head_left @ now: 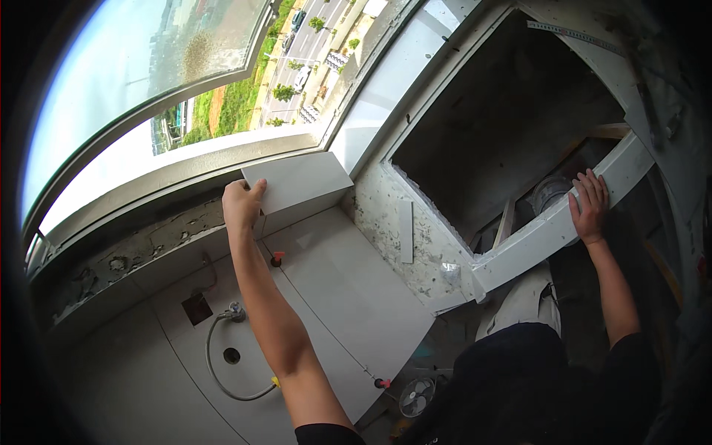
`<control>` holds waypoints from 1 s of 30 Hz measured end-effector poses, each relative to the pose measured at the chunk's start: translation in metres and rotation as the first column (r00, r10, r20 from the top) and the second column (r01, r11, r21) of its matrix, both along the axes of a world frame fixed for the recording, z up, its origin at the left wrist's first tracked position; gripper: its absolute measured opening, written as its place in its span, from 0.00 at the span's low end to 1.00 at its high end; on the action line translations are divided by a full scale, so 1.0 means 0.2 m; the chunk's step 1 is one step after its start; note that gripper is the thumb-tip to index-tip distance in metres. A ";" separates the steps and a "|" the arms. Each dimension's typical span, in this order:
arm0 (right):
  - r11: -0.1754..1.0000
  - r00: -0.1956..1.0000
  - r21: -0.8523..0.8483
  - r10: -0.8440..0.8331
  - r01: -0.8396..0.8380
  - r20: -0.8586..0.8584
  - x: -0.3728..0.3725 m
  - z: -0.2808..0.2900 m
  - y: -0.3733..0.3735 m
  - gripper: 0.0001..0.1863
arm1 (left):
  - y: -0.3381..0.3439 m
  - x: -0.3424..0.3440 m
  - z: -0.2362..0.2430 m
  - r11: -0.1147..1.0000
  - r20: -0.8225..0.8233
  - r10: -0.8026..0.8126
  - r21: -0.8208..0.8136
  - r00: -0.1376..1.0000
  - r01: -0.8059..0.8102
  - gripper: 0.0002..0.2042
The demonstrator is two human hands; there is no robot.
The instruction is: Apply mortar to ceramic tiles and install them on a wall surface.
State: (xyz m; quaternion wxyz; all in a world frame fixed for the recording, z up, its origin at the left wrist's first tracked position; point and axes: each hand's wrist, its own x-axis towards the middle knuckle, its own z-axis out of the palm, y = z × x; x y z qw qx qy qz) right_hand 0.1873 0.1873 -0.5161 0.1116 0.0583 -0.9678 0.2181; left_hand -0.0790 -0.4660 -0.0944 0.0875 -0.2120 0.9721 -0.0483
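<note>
My left hand (pixel 243 205) grips the left end of a light grey tile (pixel 304 182), thumb on top and fingers curled at its edge. The tile lies on the ledge under the window, in the corner by the counter, and its far end touches the side wall. My right hand (pixel 591 206) rests on the white front strip (pixel 552 226) of the counter, fingers stretched out over it and holding nothing. Between the two hands, a narrow white strip (pixel 406 232) lies on the speckled counter surface (pixel 374 204).
Left of the tile, the ledge shows rough mortar (pixel 119 263). Below is a tiled wall with a grey hose (pixel 210 363), a square hole (pixel 197 309) and red tile levelers (pixel 277 259). A large opening (pixel 497 111) cuts the counter; a tape measure (pixel 571 33) lies beyond. The window (pixel 163 67) stands open.
</note>
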 end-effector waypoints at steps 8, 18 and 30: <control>1.000 0.999 0.008 -0.012 0.012 0.045 0.03 0.00 0.01 0.21 | -0.18 -0.16 -0.07 0.996 0.051 0.089 0.008 0.995 -0.089 0.23; 1.000 0.997 0.012 -0.013 0.012 0.080 0.01 -0.01 0.03 0.21 | -0.33 -0.19 -0.22 0.986 0.138 0.102 -0.144 0.985 -0.081 0.25; 0.999 0.995 0.030 -0.017 0.014 0.097 0.01 0.00 0.03 0.21 | -0.41 -0.18 -0.29 0.984 0.109 0.093 -0.162 0.990 -0.074 0.26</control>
